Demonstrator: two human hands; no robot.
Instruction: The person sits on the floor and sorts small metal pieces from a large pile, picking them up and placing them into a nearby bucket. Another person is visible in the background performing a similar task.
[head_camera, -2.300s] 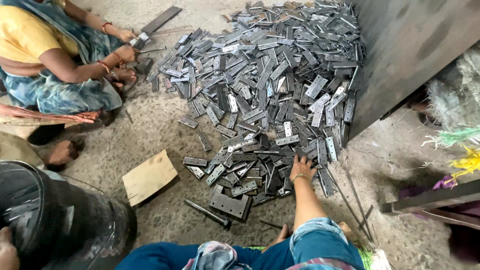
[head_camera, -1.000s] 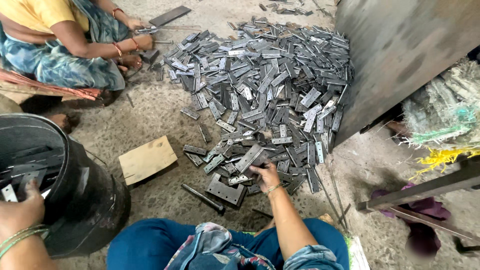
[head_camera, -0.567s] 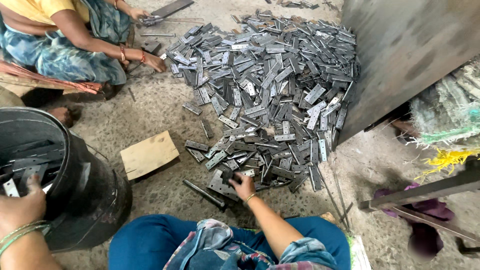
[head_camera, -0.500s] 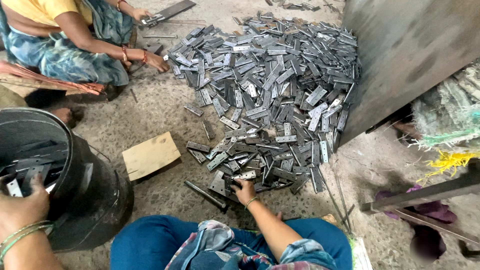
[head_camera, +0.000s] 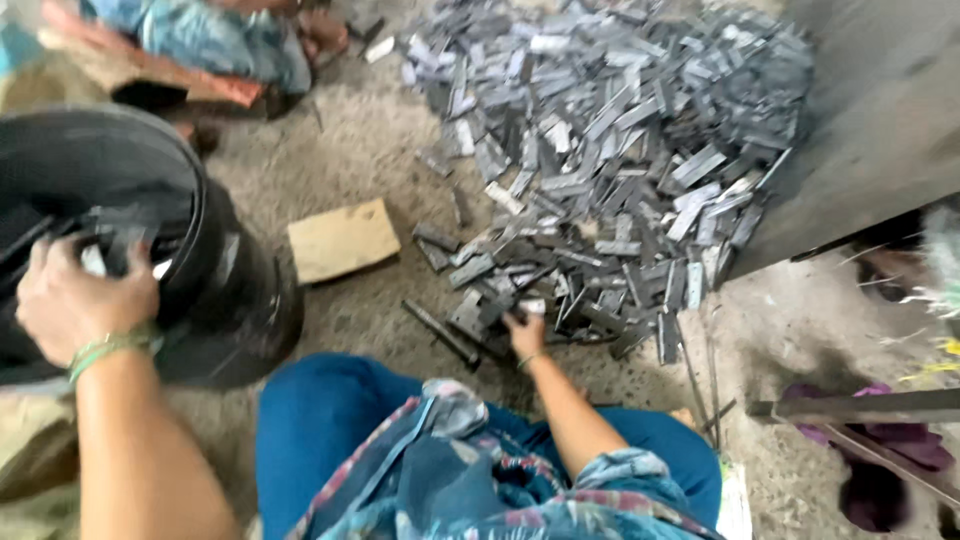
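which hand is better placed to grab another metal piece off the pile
Right, probably. The right hand already rests at the near edge of the pile, while the left hand is over at the black bucket, away from the pile.

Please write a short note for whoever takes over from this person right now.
Left hand: closed at the rim of the black bucket, apparently on small metal pieces.
Right hand: on the near edge of the pile of grey metal strips, fingers curled; grip unclear.
Done: some pieces lie in the bucket.
Left: most of the pile sits on the floor. A cardboard scrap lies between bucket and pile.
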